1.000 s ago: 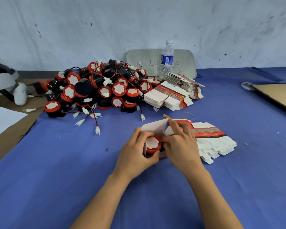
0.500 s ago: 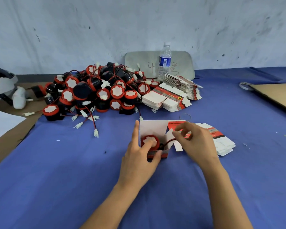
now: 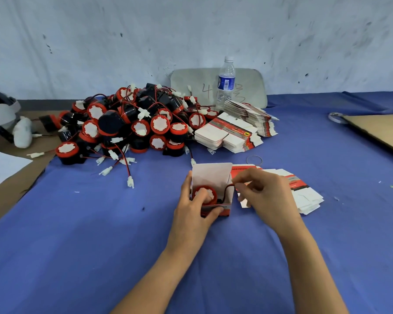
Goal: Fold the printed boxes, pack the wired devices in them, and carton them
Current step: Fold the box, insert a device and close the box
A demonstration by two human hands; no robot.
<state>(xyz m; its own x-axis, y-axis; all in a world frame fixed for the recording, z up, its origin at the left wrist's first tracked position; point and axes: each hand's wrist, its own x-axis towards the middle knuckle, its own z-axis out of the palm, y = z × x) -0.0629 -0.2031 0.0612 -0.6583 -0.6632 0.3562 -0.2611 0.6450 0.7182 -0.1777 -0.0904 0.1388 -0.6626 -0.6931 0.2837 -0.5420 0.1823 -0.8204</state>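
device (image 3: 204, 195) now seated in box (image 3: 211, 189); left hand (image 3: 194, 207) grips box, right hand (image 3: 262, 196) now pinches wire (image 3: 226, 189), tucking comes next.

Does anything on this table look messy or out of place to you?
Mostly the heap of wired devices: a tangle, with white plugs trailing over the blue cloth. A loose rubber band lies by the flat boxes. In the open box, the device's wire loops out, pinched by the right hand.

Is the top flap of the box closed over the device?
No, the box flap stands upright, and the red-topped device shows inside.
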